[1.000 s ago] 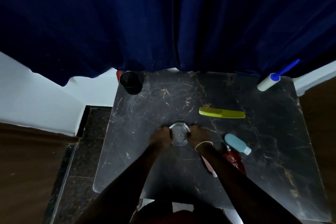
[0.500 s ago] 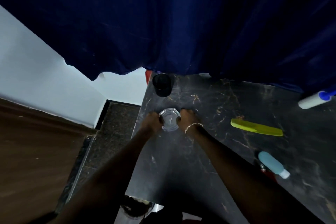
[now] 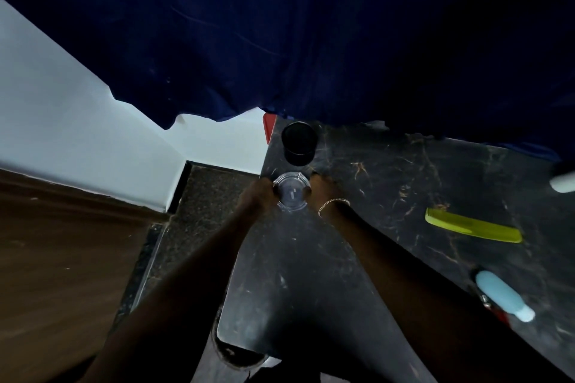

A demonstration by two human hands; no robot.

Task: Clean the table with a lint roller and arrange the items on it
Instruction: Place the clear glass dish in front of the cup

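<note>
A clear glass ashtray sits near the far left corner of the dark marble table. My left hand grips its left side and my right hand, with a thin bracelet on the wrist, grips its right side. Just beyond the ashtray stands a black cup. A yellow-green comb lies flat to the right. A light blue bottle lies at the right, over a red item. The white end of the lint roller shows at the right edge.
A dark blue curtain hangs over the table's far edge. A red object pokes out at the far left corner. Left of the table are a dark stone floor strip, a white wall and brown wood flooring.
Both hands have slid the glass ashtray from the table's middle to the far left, close to the black cup. The view has swung left, so the comb and bottle sit further right.
</note>
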